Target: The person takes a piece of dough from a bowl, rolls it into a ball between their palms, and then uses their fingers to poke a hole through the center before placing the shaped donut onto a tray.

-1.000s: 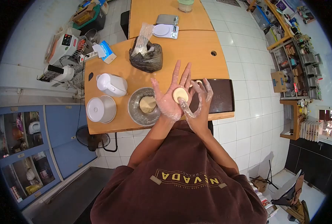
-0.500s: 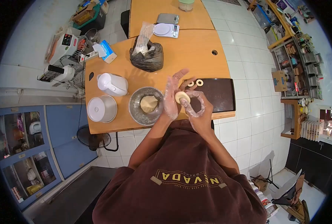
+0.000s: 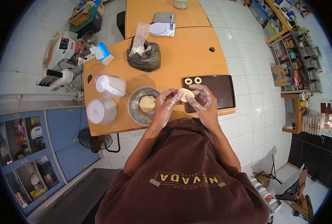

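Note:
Between my two floury hands is a flattened round piece of dough (image 3: 185,95), held up over the table's near edge. My left hand (image 3: 166,106) pinches its left side, while my right hand (image 3: 204,102) grips the right side with the thumb on its face. Left of my hands, a metal bowl (image 3: 133,112) holds a large lump of dough (image 3: 147,104). Two dough rings, one on the left (image 3: 188,81) and one on the right (image 3: 197,80), lie at the far left corner of a dark baking tray (image 3: 218,93).
A white pitcher (image 3: 112,86) and a lidded white tub (image 3: 101,110) stand at the table's left. Behind the bowl sits a black plastic bag (image 3: 145,59) with a clear bag in it. A kitchen scale (image 3: 162,29) lies farther back.
My left hand has turned from an open palm to pinching the dough's left edge. My right thumb has moved onto the dough's face, and both hands now hold it. The view has shifted slightly.

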